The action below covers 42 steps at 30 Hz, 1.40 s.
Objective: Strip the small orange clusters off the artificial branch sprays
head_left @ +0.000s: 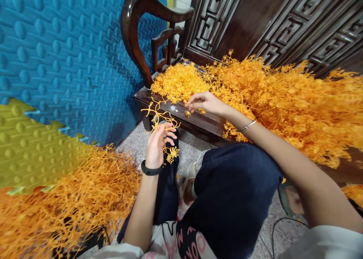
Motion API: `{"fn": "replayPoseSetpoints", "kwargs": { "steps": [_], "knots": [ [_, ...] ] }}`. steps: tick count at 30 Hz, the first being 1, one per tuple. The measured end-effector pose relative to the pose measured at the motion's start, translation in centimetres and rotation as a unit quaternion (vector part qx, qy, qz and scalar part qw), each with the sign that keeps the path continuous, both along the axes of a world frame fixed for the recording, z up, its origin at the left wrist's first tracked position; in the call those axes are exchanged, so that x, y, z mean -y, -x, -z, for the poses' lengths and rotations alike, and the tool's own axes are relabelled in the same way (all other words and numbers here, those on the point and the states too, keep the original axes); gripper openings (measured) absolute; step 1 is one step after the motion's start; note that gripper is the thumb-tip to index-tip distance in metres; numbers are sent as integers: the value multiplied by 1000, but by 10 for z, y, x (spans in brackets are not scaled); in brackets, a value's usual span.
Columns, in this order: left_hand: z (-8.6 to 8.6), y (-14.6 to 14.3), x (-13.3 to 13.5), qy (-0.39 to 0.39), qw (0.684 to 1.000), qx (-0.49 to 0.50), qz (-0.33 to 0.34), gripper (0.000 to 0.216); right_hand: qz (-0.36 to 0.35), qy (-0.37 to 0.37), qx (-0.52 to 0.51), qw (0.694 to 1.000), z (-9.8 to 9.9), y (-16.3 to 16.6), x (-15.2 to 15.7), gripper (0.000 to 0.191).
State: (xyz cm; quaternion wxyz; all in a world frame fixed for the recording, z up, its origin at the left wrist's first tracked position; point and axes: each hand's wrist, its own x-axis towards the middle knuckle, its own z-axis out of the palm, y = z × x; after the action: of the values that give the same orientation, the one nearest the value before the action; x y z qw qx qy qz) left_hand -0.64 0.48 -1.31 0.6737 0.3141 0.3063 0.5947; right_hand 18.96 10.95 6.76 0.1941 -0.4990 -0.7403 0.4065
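My left hand (159, 143) is raised over the floor in front of the bench, palm turned inward and fingers curled around an orange branched plastic stem (155, 109). Thin bare twigs of the stem spread above the fingers, while a small cluster of spiky flower pieces (171, 154) hangs below them. Just over the bench's front edge is my right hand (206, 102), its fingers bent and drawn together. One small orange plastic flower (187, 113) shows right beneath those fingertips; whether they touch it I cannot tell. A heap of loose small flowers (180, 81) lies beyond on the bench.
A dark carved wooden bench (144, 95) stands ahead, with a large pile of orange branched pieces (297, 107) along its right side. Stripped orange stems (99, 183) are heaped at lower left. Blue foam mats (70, 55) line the left. A black cable (273, 228) lies on the floor.
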Motion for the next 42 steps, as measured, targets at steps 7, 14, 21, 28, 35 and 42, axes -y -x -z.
{"fn": "replayPoseSetpoints", "kwargs": {
  "steps": [7,14,21,28,35,42],
  "knots": [
    [-2,5,0,1,1000,6,-13,31,12,100,78,992,16,3,0,28],
    [-7,9,-1,-9,997,74,5,47,38,42,40,998,-16,12,15,22],
    [-10,6,0,-14,990,142,7,63,-215,55,84,971,-45,42,57,25],
    [-7,2,2,-33,994,97,-30,43,-307,-40,111,944,-30,54,60,28],
    [-7,-1,6,24,999,-1,49,38,-252,-116,101,956,-33,56,54,4],
    [-9,-2,5,30,999,-1,45,22,-151,-66,36,986,-29,59,55,9]
  ]
}}
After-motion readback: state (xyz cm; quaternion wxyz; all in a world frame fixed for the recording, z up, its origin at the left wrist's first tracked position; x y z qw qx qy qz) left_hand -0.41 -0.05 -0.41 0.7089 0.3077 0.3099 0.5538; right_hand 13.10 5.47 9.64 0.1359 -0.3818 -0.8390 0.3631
